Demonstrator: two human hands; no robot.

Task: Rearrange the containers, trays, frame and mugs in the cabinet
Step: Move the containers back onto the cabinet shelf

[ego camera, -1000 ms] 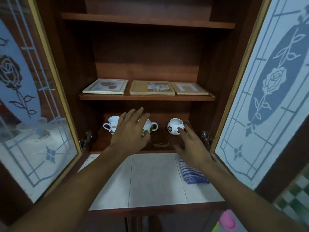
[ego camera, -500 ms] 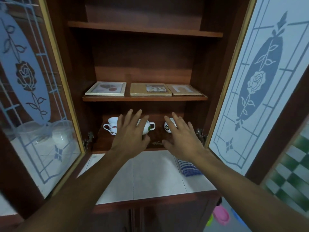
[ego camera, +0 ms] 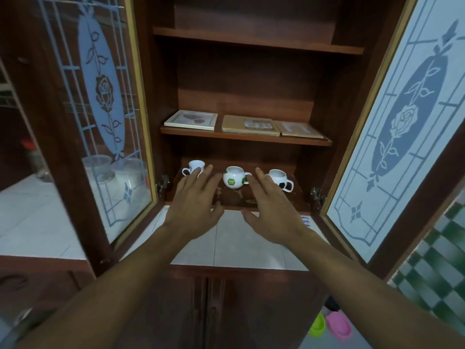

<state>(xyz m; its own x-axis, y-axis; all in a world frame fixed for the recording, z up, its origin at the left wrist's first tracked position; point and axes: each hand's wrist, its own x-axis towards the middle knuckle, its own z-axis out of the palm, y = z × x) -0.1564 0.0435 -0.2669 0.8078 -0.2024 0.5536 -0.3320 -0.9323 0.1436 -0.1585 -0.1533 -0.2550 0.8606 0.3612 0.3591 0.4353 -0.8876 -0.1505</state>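
Mugs first: three white ones stand in a row on the cabinet's bottom shelf (ego camera: 234,199), and we take the green-patched mug (ego camera: 235,180) in the middle as our marker. Left of it sits a printed mug (ego camera: 195,167), handle turned away from it. Right of it sits a dark-patched mug (ego camera: 278,178), handle out to the right.

Our left hand (ego camera: 193,210) hovers just left of the green-patched mug, fingers (ego camera: 205,176) straight and spread, gripping nothing. One fingertip overlaps the printed mug, and we cannot tell whether it touches. Our right hand (ego camera: 273,212) hovers just right of the marker, fingers (ego camera: 261,177) spread flat as well, empty.

One shelf above the green-patched mug lie a white frame (ego camera: 191,120) and two flat brown trays (ego camera: 250,125) side by side. In front of it, the tiled table (ego camera: 231,238) carries a blue-striped cloth (ego camera: 305,220), peeking past our right wrist. Well to its left, behind the glass door (ego camera: 105,71), stand clear containers (ego camera: 113,170).
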